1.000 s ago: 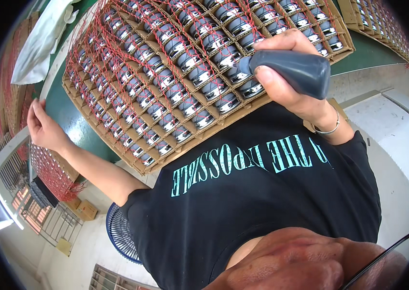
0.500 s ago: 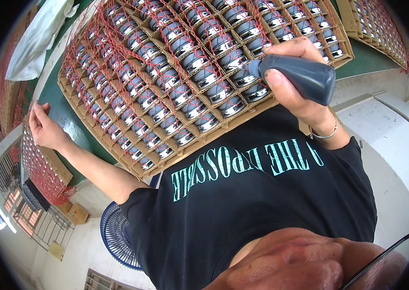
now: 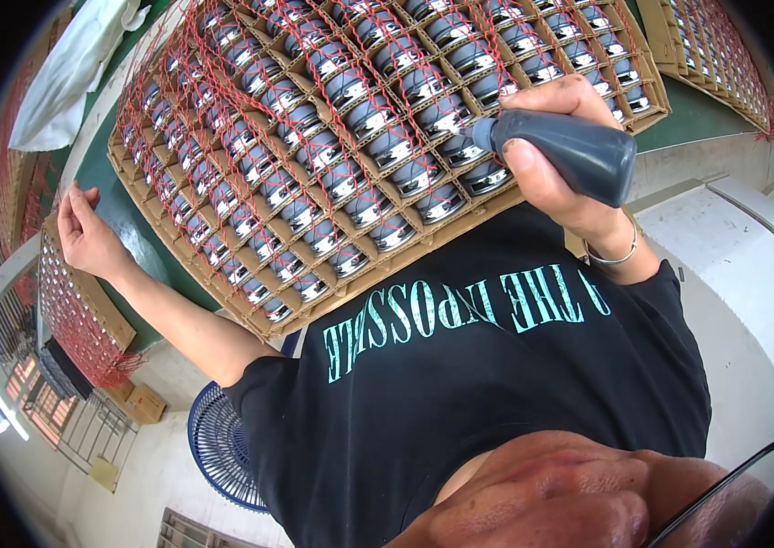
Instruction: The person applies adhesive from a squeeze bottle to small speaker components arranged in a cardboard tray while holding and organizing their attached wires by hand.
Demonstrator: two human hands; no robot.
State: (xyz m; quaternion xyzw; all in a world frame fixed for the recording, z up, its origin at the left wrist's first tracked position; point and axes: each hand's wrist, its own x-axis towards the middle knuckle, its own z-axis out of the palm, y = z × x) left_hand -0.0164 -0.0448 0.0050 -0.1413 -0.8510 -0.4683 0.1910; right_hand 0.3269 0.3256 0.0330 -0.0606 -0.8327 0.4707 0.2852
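My right hand (image 3: 570, 151) is wrapped round a dark squeeze bottle (image 3: 579, 155), holding it tilted with its narrow tip down to the left. The tip reaches one of the round silver-and-grey parts (image 3: 443, 203) near the close right side of a cardboard divider tray (image 3: 350, 290); whether it touches cannot be made out. Each part sits in its own cell, and twisted red wires (image 3: 323, 137) run across many of them. Off the tray's left side, my left hand (image 3: 90, 239) hovers without anything in it, its fingers loosely bent and apart.
The tray rests on a green tabletop (image 3: 104, 173). Another divider tray (image 3: 720, 59) lies at the far right, and one more (image 3: 85, 301) at the left with red wires hanging off. A white cloth (image 3: 72, 82) is at the far left. A blue fan (image 3: 222, 447) stands below.
My left hand has turned slightly, its fingertips shifting a little up and right. My right hand and the squeeze bottle stay almost in place over the same part of the tray.
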